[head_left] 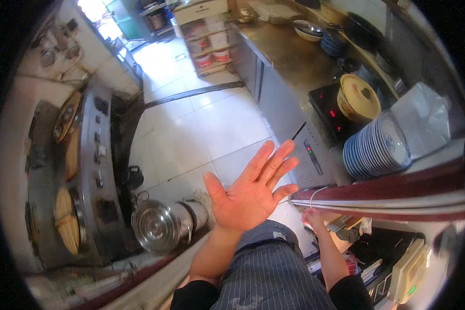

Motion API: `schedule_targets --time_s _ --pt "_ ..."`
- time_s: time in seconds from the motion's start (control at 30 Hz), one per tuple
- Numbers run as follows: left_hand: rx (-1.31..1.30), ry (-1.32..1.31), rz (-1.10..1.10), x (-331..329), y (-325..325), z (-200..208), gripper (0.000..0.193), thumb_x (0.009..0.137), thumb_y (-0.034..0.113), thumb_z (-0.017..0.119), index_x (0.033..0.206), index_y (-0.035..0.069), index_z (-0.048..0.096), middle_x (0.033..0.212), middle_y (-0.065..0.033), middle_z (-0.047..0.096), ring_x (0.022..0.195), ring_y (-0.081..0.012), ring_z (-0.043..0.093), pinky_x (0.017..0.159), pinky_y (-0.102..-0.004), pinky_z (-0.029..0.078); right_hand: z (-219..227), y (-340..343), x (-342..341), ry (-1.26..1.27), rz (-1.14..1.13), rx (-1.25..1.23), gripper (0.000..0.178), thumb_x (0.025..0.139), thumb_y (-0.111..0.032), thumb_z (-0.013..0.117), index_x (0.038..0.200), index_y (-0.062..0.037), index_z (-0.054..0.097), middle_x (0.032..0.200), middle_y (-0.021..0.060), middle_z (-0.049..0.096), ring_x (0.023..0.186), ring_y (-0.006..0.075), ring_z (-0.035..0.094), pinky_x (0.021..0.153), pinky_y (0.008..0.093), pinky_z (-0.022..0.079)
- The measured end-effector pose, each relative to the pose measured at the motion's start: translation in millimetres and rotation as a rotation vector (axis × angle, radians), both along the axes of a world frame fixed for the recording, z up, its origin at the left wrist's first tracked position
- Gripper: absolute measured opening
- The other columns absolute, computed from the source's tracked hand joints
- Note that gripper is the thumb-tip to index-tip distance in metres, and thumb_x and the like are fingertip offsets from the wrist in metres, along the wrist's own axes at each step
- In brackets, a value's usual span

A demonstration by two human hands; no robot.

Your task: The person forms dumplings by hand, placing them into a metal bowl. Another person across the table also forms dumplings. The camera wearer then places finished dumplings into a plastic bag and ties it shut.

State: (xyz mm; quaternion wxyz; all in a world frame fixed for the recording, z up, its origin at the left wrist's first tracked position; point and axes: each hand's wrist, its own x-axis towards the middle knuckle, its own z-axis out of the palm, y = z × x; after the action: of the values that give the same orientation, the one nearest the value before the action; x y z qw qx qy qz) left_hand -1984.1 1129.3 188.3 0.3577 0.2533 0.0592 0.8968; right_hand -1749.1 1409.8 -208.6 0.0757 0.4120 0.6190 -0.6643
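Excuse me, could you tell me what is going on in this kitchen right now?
A person in a striped apron holds the left hand open in the air, palm up, holding nothing. The right hand reaches under the dark red counter edge. A stack of blue-and-white plates sits beside a lidded pot.

Left hand: raised open, palm up, fingers spread, above a white tiled floor. Right hand: lower, closed on the edge of a dark red tray beside a stack of blue-rimmed plates. Also present: steel pot on the floor, induction hob bearing a yellow lidded pot, stove range at left.
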Motion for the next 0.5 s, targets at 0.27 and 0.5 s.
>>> schedule_targets --time_s 0.27,0.5 --pt "0.129 -0.134 -0.301 -194.7 69.2 2.6 0.086 0.085 0.076 0.025 0.150 0.027 -0.004 0.154 -0.0197 -0.011 0.143 -0.0341 0.006 0.111 -0.0490 0.019 4.0 -26.9 -100.1 -0.278 -0.054 0.217 0.009 0.084 -0.012 0.060 0.078 -0.0043 0.060 0.067 0.0093 0.062 0.056 0.0169 0.061 0.048 0.0314 0.049" --pt "0.180 -0.151 -0.626 -297.0 162.0 12.6 0.076 0.088 0.072 0.024 0.148 0.037 -0.007 0.152 -0.0220 -0.019 0.143 -0.0397 -0.002 0.112 -0.0542 0.016 -3.6 -79.9 -113.7 -0.158 -0.745 -0.440 0.011 0.084 -0.002 0.056 0.094 -0.0005 0.058 0.072 0.0124 0.062 0.058 0.0215 0.062 0.050 0.0333 0.053"
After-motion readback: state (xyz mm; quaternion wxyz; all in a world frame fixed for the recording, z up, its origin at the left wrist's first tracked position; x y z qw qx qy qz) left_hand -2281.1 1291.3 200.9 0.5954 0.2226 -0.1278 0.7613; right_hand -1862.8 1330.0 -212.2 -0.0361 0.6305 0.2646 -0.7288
